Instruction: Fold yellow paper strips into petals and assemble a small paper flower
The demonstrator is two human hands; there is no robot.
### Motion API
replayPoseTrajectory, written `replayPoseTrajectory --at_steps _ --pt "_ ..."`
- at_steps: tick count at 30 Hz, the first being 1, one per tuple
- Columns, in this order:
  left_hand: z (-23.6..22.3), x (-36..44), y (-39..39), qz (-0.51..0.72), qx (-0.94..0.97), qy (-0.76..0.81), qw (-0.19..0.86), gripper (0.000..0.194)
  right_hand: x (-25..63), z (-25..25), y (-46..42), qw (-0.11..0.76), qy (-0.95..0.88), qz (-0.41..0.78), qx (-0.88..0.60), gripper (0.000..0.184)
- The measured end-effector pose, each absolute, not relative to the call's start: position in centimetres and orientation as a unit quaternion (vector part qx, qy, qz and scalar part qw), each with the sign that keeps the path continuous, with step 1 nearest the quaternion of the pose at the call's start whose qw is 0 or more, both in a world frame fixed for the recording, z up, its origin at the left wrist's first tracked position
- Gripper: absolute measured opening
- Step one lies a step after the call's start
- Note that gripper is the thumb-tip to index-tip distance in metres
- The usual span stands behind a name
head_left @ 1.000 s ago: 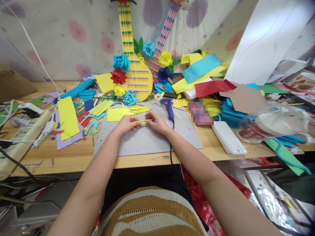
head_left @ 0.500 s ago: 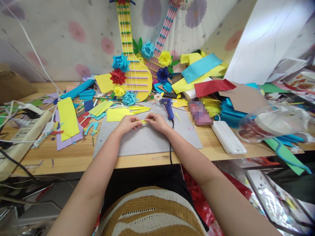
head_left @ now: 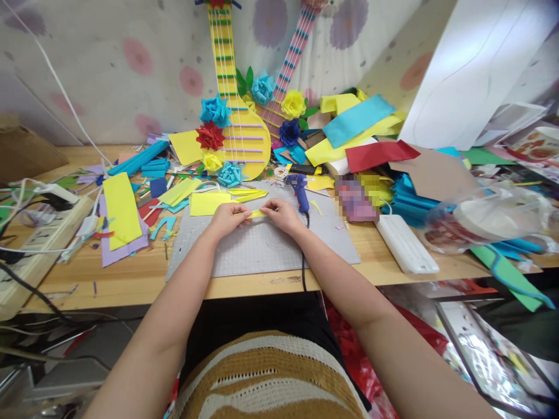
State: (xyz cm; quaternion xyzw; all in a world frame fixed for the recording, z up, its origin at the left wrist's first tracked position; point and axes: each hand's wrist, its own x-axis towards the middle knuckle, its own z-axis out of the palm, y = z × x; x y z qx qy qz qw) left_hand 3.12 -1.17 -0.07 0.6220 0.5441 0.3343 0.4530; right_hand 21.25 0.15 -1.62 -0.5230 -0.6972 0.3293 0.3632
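My feed shows a wooden table (head_left: 135, 282), colored scraps (head_left: 122, 209) both sides, patterned cloth (head_left: 166, 52) behind. Left hand (head_left: 227, 221), right hand (head_left: 283, 216): each grip pinches the yellow strip (head_left: 257, 214) over the grey mat (head_left: 248, 253); contact unclear.

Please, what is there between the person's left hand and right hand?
The head view shows a small yellow strip, pinched by the left hand and the right hand over the grey mat.

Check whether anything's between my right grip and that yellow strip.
Nothing visible is: the right grip and left grip both pinch the yellow strip directly. The blue glue gun lies to the strip's right, not between.
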Motion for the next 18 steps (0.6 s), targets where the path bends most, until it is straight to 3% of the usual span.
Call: replayPoseTrajectory --at_steps 12,18 --pt "-0.62 2.64 -0.77 0.361 0.608 0.534 0.464 0.036 21.69 -1.98 0.81 0.426 -0.646 0.373 -0.513 0.011" --pt "-0.2 3.13 -1.08 0.373 0.598 0.535 0.465 0.039 21.71 -2.52 0.87 0.435 -0.606 0.502 -0.438 0.033"
